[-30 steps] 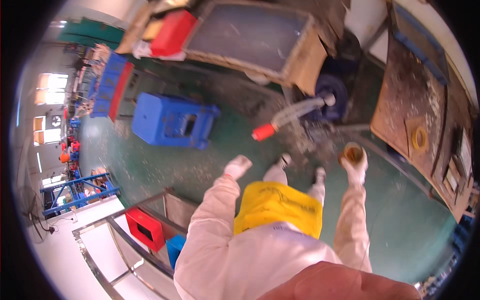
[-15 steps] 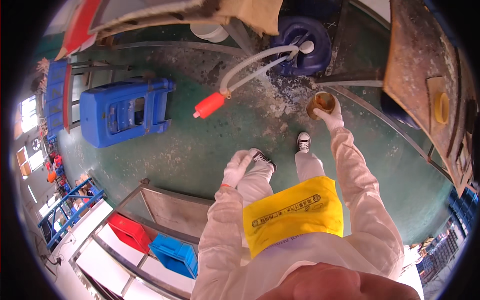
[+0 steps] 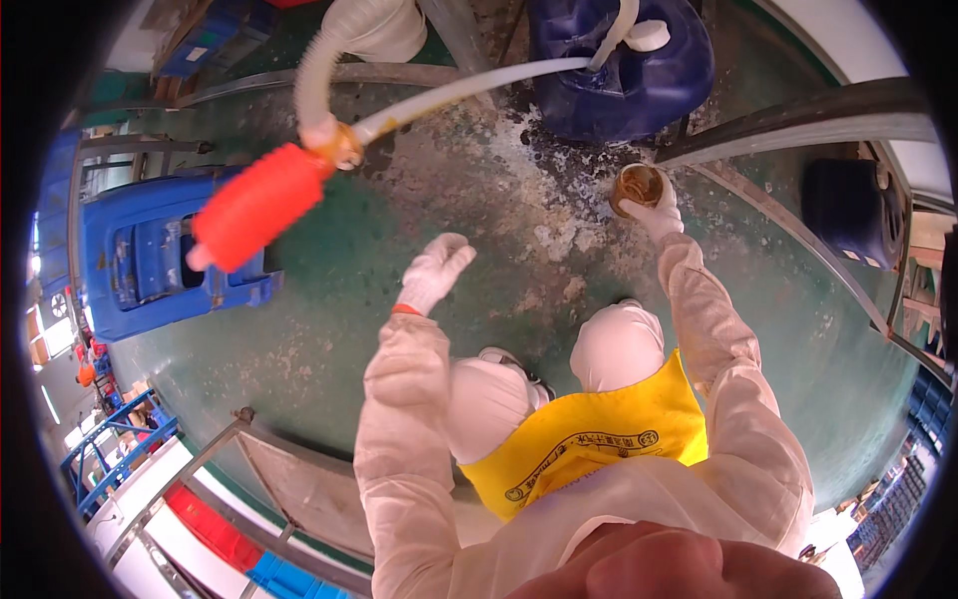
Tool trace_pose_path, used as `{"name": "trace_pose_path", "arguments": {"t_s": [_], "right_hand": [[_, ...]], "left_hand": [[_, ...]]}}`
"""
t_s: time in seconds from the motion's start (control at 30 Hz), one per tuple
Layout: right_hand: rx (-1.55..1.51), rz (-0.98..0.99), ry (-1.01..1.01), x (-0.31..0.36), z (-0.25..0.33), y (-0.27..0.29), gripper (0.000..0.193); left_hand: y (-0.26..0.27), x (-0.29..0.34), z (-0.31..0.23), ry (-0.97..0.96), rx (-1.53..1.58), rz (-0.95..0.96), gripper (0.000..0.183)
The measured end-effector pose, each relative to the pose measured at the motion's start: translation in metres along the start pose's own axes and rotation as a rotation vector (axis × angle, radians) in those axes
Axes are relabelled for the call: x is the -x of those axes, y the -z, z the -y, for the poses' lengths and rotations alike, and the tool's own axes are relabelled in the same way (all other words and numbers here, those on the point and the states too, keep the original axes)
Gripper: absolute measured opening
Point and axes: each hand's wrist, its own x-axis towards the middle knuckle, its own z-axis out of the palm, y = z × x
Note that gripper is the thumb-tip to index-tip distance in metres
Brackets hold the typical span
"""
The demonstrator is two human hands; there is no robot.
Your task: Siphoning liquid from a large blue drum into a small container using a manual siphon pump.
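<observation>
My right hand (image 3: 659,208), in a white glove, is wrapped round an open-topped cup (image 3: 637,190) with brown, see-through contents. I cannot tell how full it is. In front of the cup stands a dark blue plastic drum (image 3: 624,95) with a white cap. A hand siphon pump has its pale hose (image 3: 469,90) running into the drum's opening. The pump's red ribbed squeeze bulb (image 3: 261,205) hangs in the air at the left. My left hand (image 3: 437,268), also gloved, holds nothing; its loosely bent fingers are apart from the thumb, below and right of the bulb.
A blue plastic bin (image 3: 150,255) lies on the green floor at the left. Metal rack bars (image 3: 798,125) cross at the right, with another dark drum (image 3: 848,212) behind them. A metal-framed rack (image 3: 309,474) with red and blue crates is at the lower left.
I have bent down, with knees now folded, closer to the drum and pump. My left hand has moved forward and left, toward the bulb. The right hand still holds the cup.
</observation>
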Motion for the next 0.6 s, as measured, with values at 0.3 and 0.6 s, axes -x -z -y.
{"name": "trace_pose_path", "arguments": {"t_s": [0.3,0.6], "right_hand": [[-0.08,-0.063,0.232,-0.044,-0.072,-0.042,0.107],[0.288,0.026,0.102,-0.024,-0.077,-0.022,0.103]], "left_hand": [[0.011,-0.05,0.026,-0.168,0.274,-0.066,0.046],[0.042,0.005,-0.014,-0.252,0.275,-0.148,0.046]]}}
